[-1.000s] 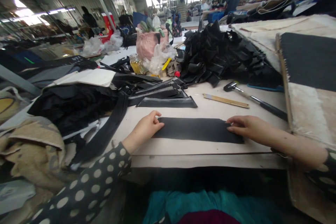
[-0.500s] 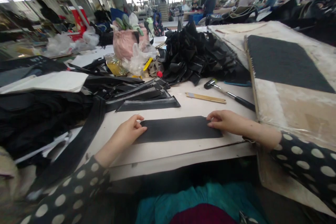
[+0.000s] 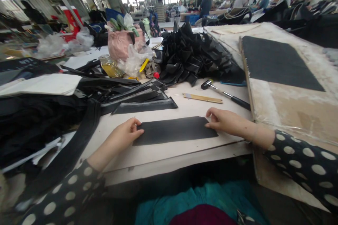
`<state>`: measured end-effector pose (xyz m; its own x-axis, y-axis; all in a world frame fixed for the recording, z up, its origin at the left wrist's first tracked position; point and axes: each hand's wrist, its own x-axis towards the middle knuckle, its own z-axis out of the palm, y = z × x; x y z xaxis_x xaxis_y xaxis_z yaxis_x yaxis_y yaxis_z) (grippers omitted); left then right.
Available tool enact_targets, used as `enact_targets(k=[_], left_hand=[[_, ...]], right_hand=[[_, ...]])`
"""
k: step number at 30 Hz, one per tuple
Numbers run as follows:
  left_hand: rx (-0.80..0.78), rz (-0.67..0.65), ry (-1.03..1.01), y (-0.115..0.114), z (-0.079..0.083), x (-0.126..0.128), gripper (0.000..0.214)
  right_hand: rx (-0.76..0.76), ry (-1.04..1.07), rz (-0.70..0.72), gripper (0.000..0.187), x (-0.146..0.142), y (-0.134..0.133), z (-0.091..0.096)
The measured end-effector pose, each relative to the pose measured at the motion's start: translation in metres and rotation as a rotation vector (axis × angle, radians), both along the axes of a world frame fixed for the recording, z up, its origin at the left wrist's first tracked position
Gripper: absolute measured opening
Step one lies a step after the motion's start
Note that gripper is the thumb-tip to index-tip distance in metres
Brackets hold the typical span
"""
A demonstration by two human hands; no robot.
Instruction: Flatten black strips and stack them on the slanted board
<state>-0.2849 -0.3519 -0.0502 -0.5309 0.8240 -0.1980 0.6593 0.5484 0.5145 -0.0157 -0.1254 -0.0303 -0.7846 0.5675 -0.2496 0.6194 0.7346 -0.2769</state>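
A flat black rectangular strip (image 3: 174, 130), seemingly leather or a similar sheet material, lies across the pale work surface in front of me. At its left end, my left hand (image 3: 129, 130) has thumb and bent fingers closed on the edge. My right hand (image 3: 219, 119) is at the other end: its thumb touches the strip near the upper right corner, while the forefinger is raised apart from the thumb. Just beyond the strip lie several narrow black pieces with grey edges (image 3: 145, 105). A hammer (image 3: 227, 95) and a flat yellowish stick (image 3: 202, 98) rest farther back.
A large heap of black pieces (image 3: 192, 56) stands behind the tools. At right is a raised board (image 3: 274, 102) bearing a dark sheet (image 3: 280, 61). A pink bag (image 3: 123, 44), a jar (image 3: 109, 66) and black material (image 3: 39, 123) are on the left. People work in the background.
The whole view has shifted slightly, moving things leftward. My right forefinger has lifted a little off the strip's corner; my left hand stays at its end.
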Motion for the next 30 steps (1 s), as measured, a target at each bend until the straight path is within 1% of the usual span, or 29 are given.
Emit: enact_targets(k=[9, 14, 17, 19, 22, 25, 28, 30], left_hand=[[-0.035, -0.039, -0.039, 0.008, 0.005, -0.005, 0.022], [0.006, -0.068, 0.007, 0.011, 0.005, -0.004, 0.014], [0.011, -0.054, -0.054, 0.010, 0.003, -0.003, 0.020], [0.020, -0.074, -0.058, 0.008, 0.004, -0.002, 0.024], [0.052, -0.129, 0.048, 0.002, 0.013, 0.004, 0.014], [0.179, -0.170, 0.171, -0.009, 0.025, 0.018, 0.014], [0.298, -0.169, 0.252, -0.024, 0.036, 0.033, 0.019], [0.287, -0.117, 0.259, -0.035, 0.039, 0.038, 0.021]], right_hand=[[-0.030, 0.006, 0.038, 0.026, -0.001, 0.002, 0.000], [-0.010, 0.019, 0.042, 0.026, -0.002, 0.001, -0.001], [-0.002, 0.036, 0.069, 0.029, -0.001, 0.001, -0.002], [0.027, 0.069, 0.118, 0.031, 0.000, 0.001, -0.003], [0.093, 0.153, 0.228, 0.035, 0.000, 0.001, -0.002], [0.149, 0.201, 0.321, 0.037, 0.000, -0.001, -0.002], [0.188, 0.200, 0.389, 0.024, -0.001, -0.005, 0.001], [0.203, 0.205, 0.407, 0.016, 0.000, -0.009, 0.007]])
